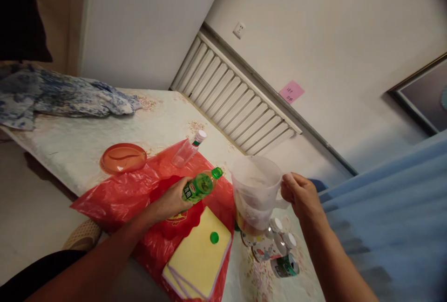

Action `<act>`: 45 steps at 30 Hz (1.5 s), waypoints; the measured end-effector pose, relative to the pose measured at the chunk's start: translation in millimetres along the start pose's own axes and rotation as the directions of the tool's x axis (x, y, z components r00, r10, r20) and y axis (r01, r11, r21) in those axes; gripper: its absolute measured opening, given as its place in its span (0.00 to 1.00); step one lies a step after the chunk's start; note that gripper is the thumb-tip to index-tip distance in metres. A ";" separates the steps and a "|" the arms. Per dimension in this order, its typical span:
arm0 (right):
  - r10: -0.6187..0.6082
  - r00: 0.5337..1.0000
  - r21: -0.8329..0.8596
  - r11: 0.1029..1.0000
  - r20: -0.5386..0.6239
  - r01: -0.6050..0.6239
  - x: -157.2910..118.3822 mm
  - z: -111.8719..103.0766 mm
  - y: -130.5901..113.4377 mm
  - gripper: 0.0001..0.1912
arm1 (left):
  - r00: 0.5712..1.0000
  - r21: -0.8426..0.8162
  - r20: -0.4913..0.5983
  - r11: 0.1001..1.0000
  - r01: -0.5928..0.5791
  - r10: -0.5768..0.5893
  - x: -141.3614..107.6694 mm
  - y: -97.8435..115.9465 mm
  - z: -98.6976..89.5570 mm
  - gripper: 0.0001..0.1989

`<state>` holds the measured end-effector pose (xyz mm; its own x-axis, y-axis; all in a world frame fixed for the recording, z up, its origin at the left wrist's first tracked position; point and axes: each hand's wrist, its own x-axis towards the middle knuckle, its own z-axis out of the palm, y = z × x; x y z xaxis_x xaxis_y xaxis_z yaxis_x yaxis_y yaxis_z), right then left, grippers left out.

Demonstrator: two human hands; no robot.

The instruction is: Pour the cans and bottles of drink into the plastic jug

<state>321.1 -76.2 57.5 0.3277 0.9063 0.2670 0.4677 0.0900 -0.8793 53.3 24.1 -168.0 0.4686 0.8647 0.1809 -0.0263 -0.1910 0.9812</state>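
Note:
My left hand [173,198] is wrapped round a green-labelled bottle [202,186], which has no cap on its mouth and leans to the right. By its handle, my right hand [299,193] grips a translucent plastic pitcher [256,190] to the right of the bottle. A green cap [214,237] lies on folded yellow cloths [199,255]. Beneath these and the bottle, a red plastic bag [122,199] is spread on the table [80,141]. A clear bottle with a white cap [185,153] stands behind my left hand.
An orange-red dish [124,158] is at the left. Beyond the pitcher are white-capped bottles [270,248] and a green can [285,266]. A blue-white cloth [77,94] lies at the table's far left. A radiator [233,97] and blue curtain [391,213] border the table.

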 end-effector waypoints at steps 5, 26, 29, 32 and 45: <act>0.008 0.999 -0.153 0.988 0.039 -0.002 4.3 -3.8 -1.0 0.24 | 1.000 0.005 0.003 1.000 0.005 -0.005 -1.2 -2.6 -0.3 0.27; -0.041 0.978 -0.492 0.860 0.205 0.139 23.2 -2.1 -14.7 0.26 | 1.000 0.067 0.022 0.998 -0.007 0.005 0.5 -13.0 0.8 0.25; -0.033 0.975 -0.497 0.856 0.219 0.140 23.1 0.8 -19.7 0.27 | 1.000 0.078 0.017 0.997 -0.026 0.025 -0.3 -12.7 1.1 0.23; -0.033 0.973 -0.522 0.839 0.228 0.151 23.7 2.0 -23.4 0.27 | 0.999 0.084 0.022 0.996 -0.037 0.035 -2.0 -9.6 0.4 0.22; -0.063 0.949 -0.627 0.736 0.310 0.254 27.0 3.7 -41.2 0.28 | 0.999 0.078 0.013 0.996 -0.052 0.052 -2.1 -11.2 -0.1 0.21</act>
<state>307.7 -53.9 99.4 0.0271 0.9820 0.1867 0.9425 0.0371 -0.3321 52.5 24.5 -179.3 0.4779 0.8477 0.2303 0.0184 -0.2718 0.9622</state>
